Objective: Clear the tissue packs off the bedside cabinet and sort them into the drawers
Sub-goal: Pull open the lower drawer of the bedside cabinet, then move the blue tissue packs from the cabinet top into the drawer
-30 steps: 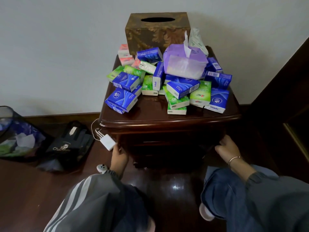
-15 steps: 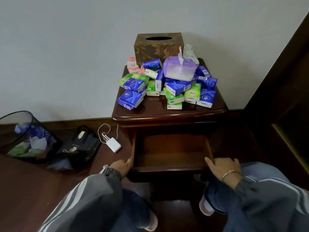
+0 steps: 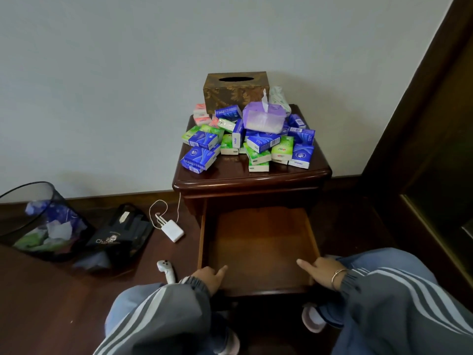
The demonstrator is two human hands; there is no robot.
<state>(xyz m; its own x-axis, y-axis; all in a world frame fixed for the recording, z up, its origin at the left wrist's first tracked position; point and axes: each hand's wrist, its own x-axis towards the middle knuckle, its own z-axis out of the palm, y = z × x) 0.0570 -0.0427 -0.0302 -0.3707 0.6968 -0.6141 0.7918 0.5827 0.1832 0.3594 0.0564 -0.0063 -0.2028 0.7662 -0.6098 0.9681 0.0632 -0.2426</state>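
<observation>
Apart, left hand [image 3: 208, 277], right hand [image 3: 323, 274] grip drawer [image 3: 263, 291] rim.

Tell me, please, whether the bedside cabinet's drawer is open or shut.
Open. The drawer is pulled out from under the cabinet top, its bare wooden floor in view; no tissue packs lie in it.

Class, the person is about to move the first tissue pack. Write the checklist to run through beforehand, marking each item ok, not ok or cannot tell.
1. Drawer pulled open, with room inside: ok.
2. Left hand free to pick: not ok, it holds the drawer's front rim.
3. Right hand free: not ok, it holds the same rim.
4. Tissue packs all on the cabinet top: ok.
5. Pile stable: cannot tell; the purple pack lies on top of others.
6. Other drawers: cannot tell, hidden.
</observation>
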